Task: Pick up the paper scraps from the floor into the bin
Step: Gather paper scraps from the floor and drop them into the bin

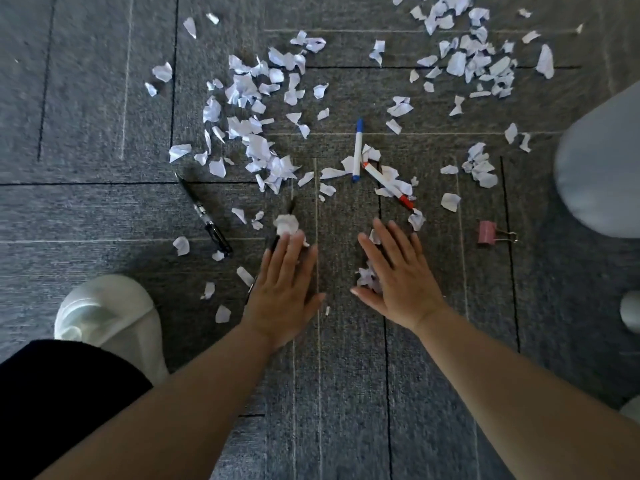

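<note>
**Sweeping scraps together on the carpet**

Pressing flat on the floor [346, 393], both hands lie palm down with fingers spread, neither pinching anything. The left hand [282, 289] covers a few scraps, with a crumpled one [286, 224] at its fingertips; the right hand [398, 282] has a small bunch [367, 277] tucked against its thumb side. Looks like they're set apart like this to rake loose bits inward into one heap, easier than picking singly.

The paper scraps [249, 109] are white, torn, many curled or crumpled, scattered thickly far left and far right [474, 57], thinner near the hands. Mixed in: blue marker [357, 150], red marker [388, 185], black pen [204, 213], pink binder clip [487, 232]; these need leaving out. White shoe [107, 320] near left. A pale rounded object [599, 168] at the right edge may be the bin, can't tell. Most scraps not yet collected.
</note>
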`<state>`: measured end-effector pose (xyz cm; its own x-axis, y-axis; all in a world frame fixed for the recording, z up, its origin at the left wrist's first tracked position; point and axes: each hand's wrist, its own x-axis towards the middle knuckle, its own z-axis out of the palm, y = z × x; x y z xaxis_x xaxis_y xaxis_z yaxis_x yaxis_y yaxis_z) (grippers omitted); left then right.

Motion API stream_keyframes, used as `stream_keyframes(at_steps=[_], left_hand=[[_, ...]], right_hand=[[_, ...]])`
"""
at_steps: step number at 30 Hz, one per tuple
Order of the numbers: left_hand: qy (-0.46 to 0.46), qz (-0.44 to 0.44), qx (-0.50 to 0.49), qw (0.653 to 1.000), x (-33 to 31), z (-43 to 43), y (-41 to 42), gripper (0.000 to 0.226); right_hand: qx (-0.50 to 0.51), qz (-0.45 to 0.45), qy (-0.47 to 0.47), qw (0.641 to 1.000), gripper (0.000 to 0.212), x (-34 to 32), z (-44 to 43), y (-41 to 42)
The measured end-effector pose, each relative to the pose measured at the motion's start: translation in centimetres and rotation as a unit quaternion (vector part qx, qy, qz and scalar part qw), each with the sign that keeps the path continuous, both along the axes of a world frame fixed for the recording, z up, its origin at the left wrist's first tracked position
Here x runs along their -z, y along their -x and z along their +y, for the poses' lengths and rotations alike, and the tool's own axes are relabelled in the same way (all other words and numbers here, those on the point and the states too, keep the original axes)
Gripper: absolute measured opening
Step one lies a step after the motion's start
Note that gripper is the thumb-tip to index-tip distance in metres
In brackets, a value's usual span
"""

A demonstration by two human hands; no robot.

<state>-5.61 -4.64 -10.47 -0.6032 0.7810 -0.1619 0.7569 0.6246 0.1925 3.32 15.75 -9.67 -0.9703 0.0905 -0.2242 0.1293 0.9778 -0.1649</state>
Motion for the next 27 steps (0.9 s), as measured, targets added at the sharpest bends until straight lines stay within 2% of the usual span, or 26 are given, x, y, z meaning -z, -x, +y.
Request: stream_keyframes(at_steps=[3, 5, 6, 8, 12, 15, 18, 20, 24, 27], left_hand=[[0.012, 0.012, -0.013, 1.000, -0.9, 2.5, 2.5, 0.069], [0.024, -0.017, -0.001, 1.000, -1.1, 3.3, 3.3, 0.064], [0.007, -0.014, 0.013, 1.000, -1.3, 3.4, 3.3, 0.060], [-0.046, 0.049, 0.057, 0.996, -0.9, 3.2, 3.1, 0.045], [-0.110, 0.081, 0.071, 0.988, 0.3, 2.8, 3.0, 0.026], [-0.114, 0.066, 0.060, 0.989, -0.1, 3.0, 3.4, 0.027], [-0.128, -0.007, 0.058, 0.990, -0.6, 3.5, 4.2, 0.034], [-0.130, -0.023, 0.044, 0.990, -0.8, 3.8, 4.8, 0.035], [-0.140, -0.040, 0.016, 0.989, -1.5, 4.1, 5.1, 0.024], [-0.120, -0.045, -0.039, 0.991, -1.6, 4.0, 4.6, 0.041]], right_hand=[[-0.030, 0.041, 0.011, 0.999, 0.063, 0.1, -0.9, 1.7], [-0.031, 0.080, 0.019, 0.996, 0.049, 0.0, -1.3, 1.9], [-0.025, 0.096, 0.022, 0.995, 0.042, 0.0, -1.5, 1.7], [-0.020, 0.131, 0.023, 0.991, 0.033, -0.2, -1.6, 1.2], [-0.049, 0.156, 0.017, 0.986, 0.029, -0.3, -1.3, 1.1], [-0.079, 0.154, 0.026, 0.985, 0.026, -0.2, -1.1, 1.2], [-0.089, 0.142, 0.049, 0.985, 0.026, -0.4, -0.7, 1.0], [-0.078, 0.138, 0.064, 0.985, 0.023, -0.8, -0.4, 0.6], [-0.039, 0.144, 0.089, 0.985, 0.022, -2.2, 1.0, -0.4], [-0.023, 0.166, 0.090, 0.982, 0.022, -3.3, 2.5, -1.0]])
